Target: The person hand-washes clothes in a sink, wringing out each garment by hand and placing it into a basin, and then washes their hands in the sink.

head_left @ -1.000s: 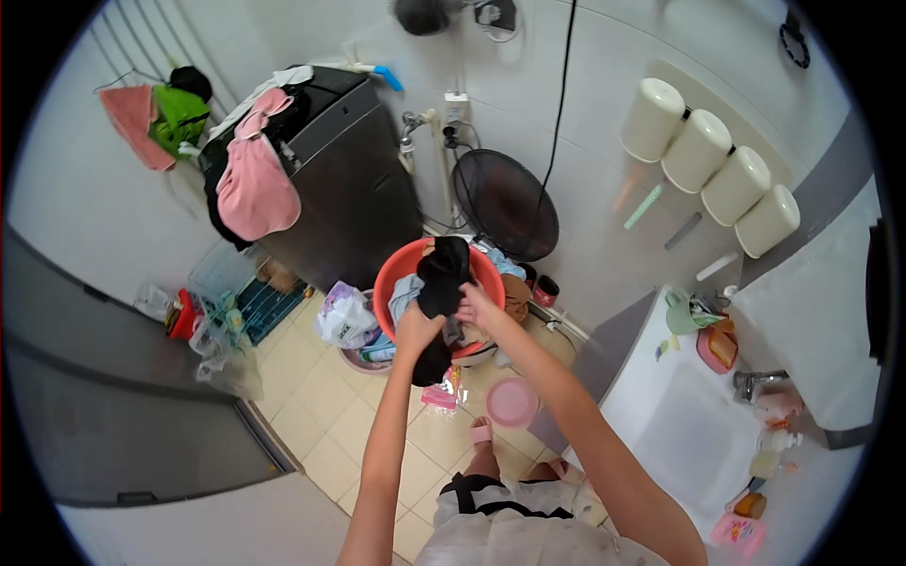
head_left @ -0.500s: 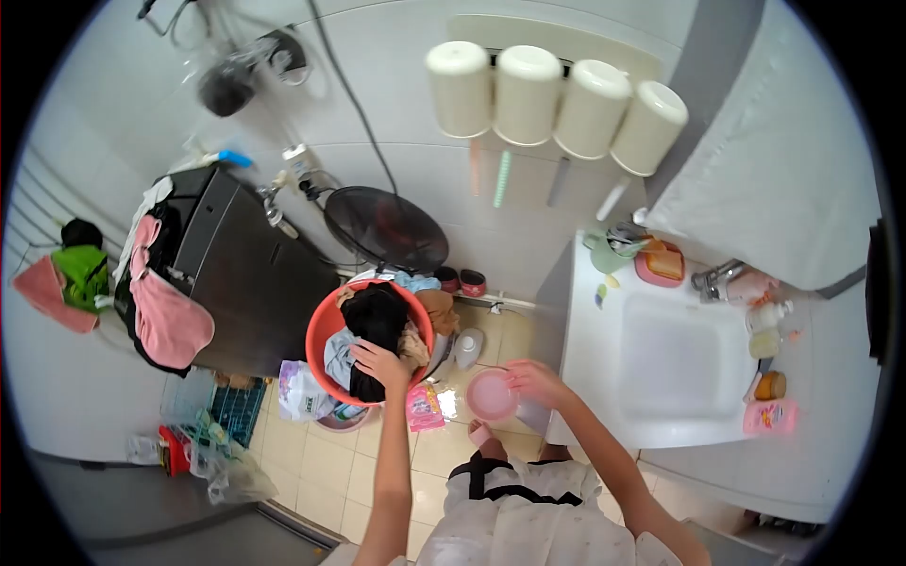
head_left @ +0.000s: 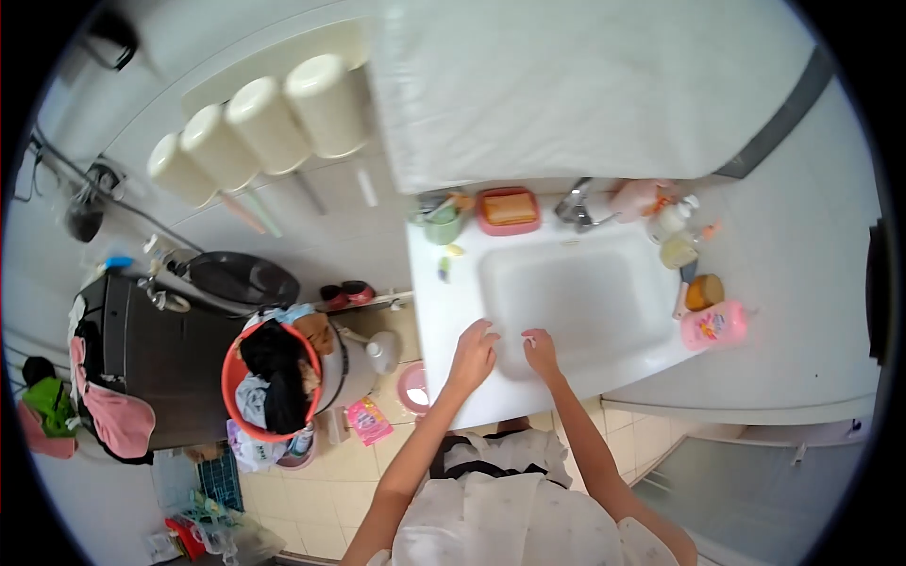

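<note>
Both hands are held over the white sink point(head_left: 453, 387), a short gap apart. My left hand point(head_left: 474, 355) is above the counter left of the basin, its fingers loosely bent and apart, with nothing visible in them. Over the basin's front left corner is my right hand point(head_left: 541, 353), fingers bent towards the left hand; I see nothing held. Behind the basin are the metal faucet point(head_left: 575, 209) and a pink soap dish point(head_left: 510, 212) with an orange-brown piece in it.
A pink lotion bottle point(head_left: 714, 326), a pump bottle point(head_left: 672, 219) and an amber jar point(head_left: 703, 292) stand at the right. On the left, an orange-red tub point(head_left: 233, 377) holds clothes. A pink basin point(head_left: 411, 388) and a pink packet point(head_left: 367, 421) are on the floor.
My view has swung right to the sink. Earlier my left hand touched the clothes in the tub and my right hand was by the pink basin; now both are over the sink.
</note>
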The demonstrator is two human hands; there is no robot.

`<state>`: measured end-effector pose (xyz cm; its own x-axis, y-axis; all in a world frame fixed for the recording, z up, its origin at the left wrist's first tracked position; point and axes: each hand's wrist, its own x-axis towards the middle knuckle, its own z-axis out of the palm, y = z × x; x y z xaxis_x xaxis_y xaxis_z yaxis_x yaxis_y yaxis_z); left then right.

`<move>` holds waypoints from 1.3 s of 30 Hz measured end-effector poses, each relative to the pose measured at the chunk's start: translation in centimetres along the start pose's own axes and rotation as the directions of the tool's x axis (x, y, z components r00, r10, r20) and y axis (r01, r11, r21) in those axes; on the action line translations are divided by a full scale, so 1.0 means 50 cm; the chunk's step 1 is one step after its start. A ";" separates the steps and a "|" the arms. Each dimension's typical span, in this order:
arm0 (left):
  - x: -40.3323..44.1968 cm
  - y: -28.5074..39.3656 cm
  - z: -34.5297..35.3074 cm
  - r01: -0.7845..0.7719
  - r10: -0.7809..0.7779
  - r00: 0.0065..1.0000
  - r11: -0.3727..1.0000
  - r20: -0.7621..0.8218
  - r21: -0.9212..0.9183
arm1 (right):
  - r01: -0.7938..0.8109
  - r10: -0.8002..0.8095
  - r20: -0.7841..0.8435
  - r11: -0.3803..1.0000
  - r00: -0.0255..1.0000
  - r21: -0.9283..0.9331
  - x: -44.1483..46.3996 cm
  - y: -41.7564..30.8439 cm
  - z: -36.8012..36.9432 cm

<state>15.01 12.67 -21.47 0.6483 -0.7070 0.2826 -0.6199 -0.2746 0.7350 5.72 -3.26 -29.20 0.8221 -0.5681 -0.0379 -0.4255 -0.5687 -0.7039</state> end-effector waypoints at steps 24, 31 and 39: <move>-0.006 -0.032 0.338 0.218 -0.367 0.856 0.895 0.365 0.389 | 0.232 0.077 0.471 0.793 0.879 -0.563 0.209 0.246 -0.117; -0.005 -0.038 0.341 0.225 -0.355 0.859 0.909 0.370 0.351 | 0.071 -0.026 0.128 0.929 0.991 -0.363 0.196 0.236 -0.082; -0.004 -0.037 0.339 0.199 -0.284 0.909 0.938 0.304 0.283 | 0.011 0.062 0.243 0.958 0.968 -0.285 0.211 0.208 -0.113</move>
<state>8.55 2.27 -33.34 0.6316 -0.7627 -0.1390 -0.5781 -0.5828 0.5710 7.82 -18.55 -32.91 0.8615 -0.4403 -0.2529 -0.5071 -0.7208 -0.4726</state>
